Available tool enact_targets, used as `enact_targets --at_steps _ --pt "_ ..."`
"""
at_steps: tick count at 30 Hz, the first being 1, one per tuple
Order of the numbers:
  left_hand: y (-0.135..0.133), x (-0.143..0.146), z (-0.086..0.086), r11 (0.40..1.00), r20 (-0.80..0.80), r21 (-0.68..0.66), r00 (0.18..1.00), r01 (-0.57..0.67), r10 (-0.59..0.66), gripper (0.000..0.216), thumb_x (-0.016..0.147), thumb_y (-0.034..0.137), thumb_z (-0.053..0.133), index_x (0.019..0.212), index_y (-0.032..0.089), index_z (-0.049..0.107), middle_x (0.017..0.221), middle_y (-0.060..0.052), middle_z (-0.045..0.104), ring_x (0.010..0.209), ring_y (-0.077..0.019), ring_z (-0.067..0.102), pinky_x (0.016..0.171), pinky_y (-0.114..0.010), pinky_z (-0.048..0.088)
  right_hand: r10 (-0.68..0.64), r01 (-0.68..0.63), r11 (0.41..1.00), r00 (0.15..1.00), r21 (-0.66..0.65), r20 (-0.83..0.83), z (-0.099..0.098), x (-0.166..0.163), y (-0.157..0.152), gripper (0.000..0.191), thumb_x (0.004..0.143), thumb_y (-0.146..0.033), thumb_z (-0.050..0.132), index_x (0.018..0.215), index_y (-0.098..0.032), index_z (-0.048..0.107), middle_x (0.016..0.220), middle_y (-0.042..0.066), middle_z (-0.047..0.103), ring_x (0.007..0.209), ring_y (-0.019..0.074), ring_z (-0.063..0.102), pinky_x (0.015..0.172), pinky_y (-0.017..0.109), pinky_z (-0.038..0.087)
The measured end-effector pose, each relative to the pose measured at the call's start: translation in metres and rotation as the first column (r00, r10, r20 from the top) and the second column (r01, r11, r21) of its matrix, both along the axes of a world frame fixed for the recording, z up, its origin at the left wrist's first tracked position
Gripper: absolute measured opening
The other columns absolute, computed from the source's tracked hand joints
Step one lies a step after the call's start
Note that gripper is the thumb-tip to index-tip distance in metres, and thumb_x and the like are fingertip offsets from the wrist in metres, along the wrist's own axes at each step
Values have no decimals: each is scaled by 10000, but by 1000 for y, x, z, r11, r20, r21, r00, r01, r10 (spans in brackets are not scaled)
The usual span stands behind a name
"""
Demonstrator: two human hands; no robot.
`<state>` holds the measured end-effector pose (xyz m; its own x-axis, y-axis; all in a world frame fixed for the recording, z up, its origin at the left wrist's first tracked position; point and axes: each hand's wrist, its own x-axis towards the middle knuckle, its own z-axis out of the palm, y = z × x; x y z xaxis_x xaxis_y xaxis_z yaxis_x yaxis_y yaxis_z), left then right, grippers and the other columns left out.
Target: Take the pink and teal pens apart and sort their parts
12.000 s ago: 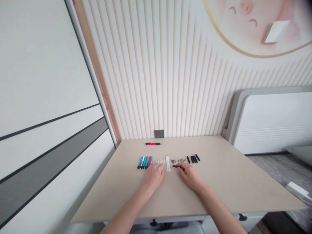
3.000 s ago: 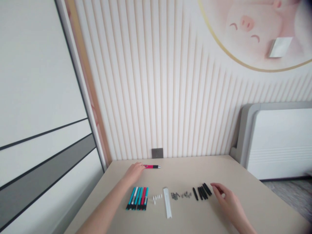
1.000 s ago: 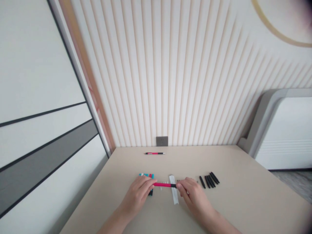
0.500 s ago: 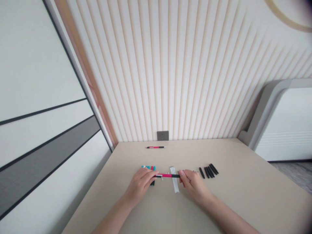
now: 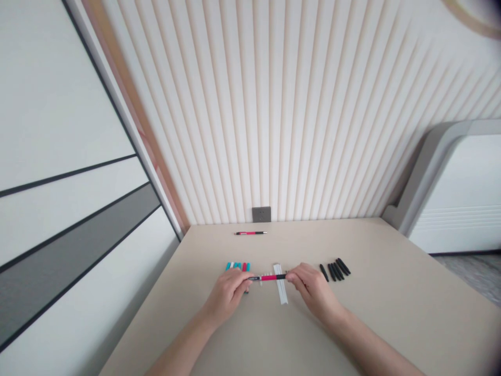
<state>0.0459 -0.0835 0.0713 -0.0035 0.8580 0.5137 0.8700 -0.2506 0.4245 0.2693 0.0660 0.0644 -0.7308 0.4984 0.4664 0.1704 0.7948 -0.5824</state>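
Observation:
A pink pen with black ends (image 5: 268, 277) lies level between my two hands, just above the beige table (image 5: 376, 313). My left hand (image 5: 229, 292) pinches its left end and my right hand (image 5: 311, 285) pinches its right end. Under and behind my left hand sits a row of teal and pink pen barrels (image 5: 237, 266). Several thin white refills (image 5: 280, 283) lie side by side below the held pen. Some small parts between the refills and the black caps are hidden by my right hand.
Several black pen caps (image 5: 335, 269) lie in a row to the right of my right hand. A finished pink pen (image 5: 250, 233) rests near the wall under a grey socket (image 5: 261, 214). A white and grey cabinet (image 5: 450, 193) stands at the right.
Both hands picked up a pink barrel from the row and now hold it by its ends. In the last second my hands moved closer together along the pen.

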Motion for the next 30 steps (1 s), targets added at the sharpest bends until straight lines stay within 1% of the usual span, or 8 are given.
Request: enact_targets --at_steps 5,8,12,19,23,26,28,30 --pt "0 -2 -1 999 37 -1 998 -49 49 226 990 273 424 1017 201 637 758 -17 646 718 -147 606 700 -251 477 -5 0 994 999 -113 -40 2 1 0 372 996 -428 389 949 -201 680 805 59 667 751 185 587 691 288 434" --pt "1 -3 -3 999 35 15 998 -45 45 220 987 275 439 1041 208 642 780 -19 655 738 -149 613 716 -252 482 -38 37 987 999 -157 -2 0 -1 1 462 1012 -414 318 812 -185 665 703 46 640 666 170 566 643 280 418" --pt "1 -3 -5 999 42 32 998 -44 43 225 986 281 444 1053 211 647 811 -27 670 752 -150 624 725 -254 495 -44 48 984 999 -172 29 -2 -3 3 476 997 -436 357 684 -189 617 666 39 630 621 161 547 609 277 397" --pt "1 -3 -2 998 52 -4 997 -65 65 220 986 267 427 1039 208 631 813 -24 673 752 -148 632 725 -250 503 -14 -6 974 996 -226 -86 1 -2 1 307 938 -455 506 914 -207 687 868 70 683 793 197 601 734 312 470" --pt "1 -2 -1 996 57 5 994 -91 90 231 988 283 415 1033 209 629 822 -23 677 745 -150 634 715 -250 508 -8 -17 965 996 -260 -93 1 -2 1 361 941 -472 480 1069 -196 673 926 93 685 813 205 599 718 316 491" --pt "1 -2 -1 996 54 5 995 -84 83 236 990 287 415 1032 206 633 820 -24 675 745 -149 632 713 -247 506 -12 -5 954 998 -298 -54 -1 -2 3 440 984 -457 370 938 -181 709 842 82 692 766 193 606 715 313 482" --pt "1 -2 -1 997 52 3 996 -78 78 240 991 288 415 1032 208 637 814 -22 673 744 -147 631 711 -245 505 -7 -3 949 1000 -315 -30 -2 -3 3 435 974 -462 397 852 -185 710 817 71 695 745 187 603 702 305 469" --pt "1 -2 -1 997 52 -4 996 -75 75 241 992 291 415 1033 211 639 819 -24 673 757 -150 634 716 -248 506 -24 13 944 999 -329 -32 -1 -4 4 355 937 -469 481 896 -198 708 847 63 700 747 186 593 685 295 461"
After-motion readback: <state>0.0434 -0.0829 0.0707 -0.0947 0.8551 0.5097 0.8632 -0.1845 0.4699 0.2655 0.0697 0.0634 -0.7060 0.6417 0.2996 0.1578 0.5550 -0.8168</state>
